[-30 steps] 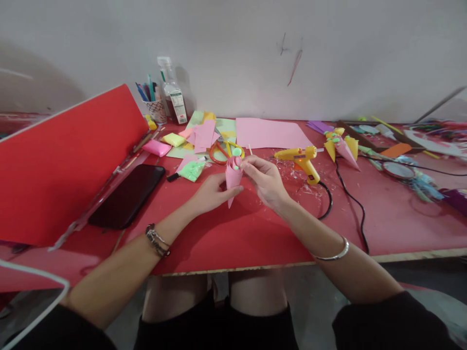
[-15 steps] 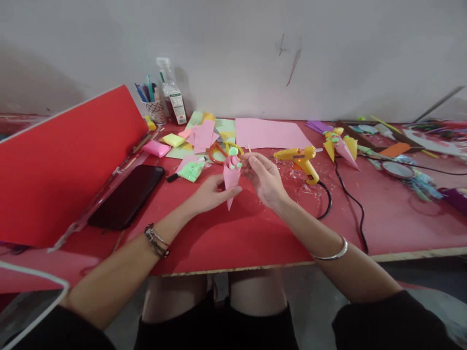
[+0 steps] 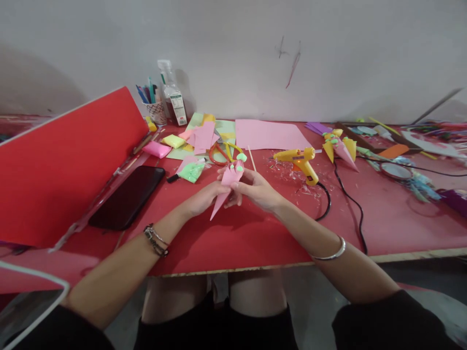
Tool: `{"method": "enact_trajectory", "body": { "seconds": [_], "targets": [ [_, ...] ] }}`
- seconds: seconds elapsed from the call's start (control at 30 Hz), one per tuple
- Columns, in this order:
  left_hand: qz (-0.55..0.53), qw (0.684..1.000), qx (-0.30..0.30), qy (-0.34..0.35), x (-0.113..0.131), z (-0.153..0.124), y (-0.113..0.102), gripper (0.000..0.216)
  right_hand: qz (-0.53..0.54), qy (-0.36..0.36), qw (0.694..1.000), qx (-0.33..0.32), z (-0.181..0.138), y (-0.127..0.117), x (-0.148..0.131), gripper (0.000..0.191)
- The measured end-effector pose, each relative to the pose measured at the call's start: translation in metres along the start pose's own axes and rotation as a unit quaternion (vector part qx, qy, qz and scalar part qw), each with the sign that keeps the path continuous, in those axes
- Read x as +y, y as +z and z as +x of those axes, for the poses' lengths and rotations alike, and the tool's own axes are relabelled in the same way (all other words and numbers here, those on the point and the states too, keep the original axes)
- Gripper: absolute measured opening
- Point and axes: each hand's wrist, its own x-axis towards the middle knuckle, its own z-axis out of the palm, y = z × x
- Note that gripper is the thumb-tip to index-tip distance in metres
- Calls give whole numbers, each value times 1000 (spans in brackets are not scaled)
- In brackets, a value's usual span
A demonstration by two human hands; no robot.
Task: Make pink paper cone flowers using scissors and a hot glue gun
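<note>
Between both hands a pink paper cone [image 3: 223,193] is held tilted, its tip pointing down and left. Small light-green clay balls [image 3: 241,157] sit at its wide end. My left hand [image 3: 205,198] grips the cone from the left, with the thumb along it. From the right, my right hand [image 3: 257,190] has its thumb and fingers closed on the cone near the wide end. Just beyond the right hand, a thin pale stick [image 3: 251,158] lies on the table. Scissors [image 3: 223,153] with orange and yellow handles rest behind the cone.
A yellow glue gun [image 3: 299,160] with a black cord lies to the right. Farther right is a finished-looking cone piece [image 3: 343,149]. On the left are a black phone [image 3: 127,197], a red board [image 3: 73,165] and clay packets [image 3: 156,149]. Behind stand a bottle [image 3: 174,99] and a pen cup [image 3: 156,112].
The cone has gone from nearly upright to tilted. My right hand has left the thin stick on the table and moved onto the cone.
</note>
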Motion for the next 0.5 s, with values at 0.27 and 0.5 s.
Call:
{"method": "enact_trajectory", "body": {
  "seconds": [0.27, 0.5],
  "targets": [
    [435, 862, 256, -42, 11, -7, -31, 45, -22, -1, 985, 173, 6, -9, 1, 27],
    [639, 676, 347, -121, -6, -12, -58, 36, -349, 82, 914, 190, 1, -10, 6, 27]
  ]
}}
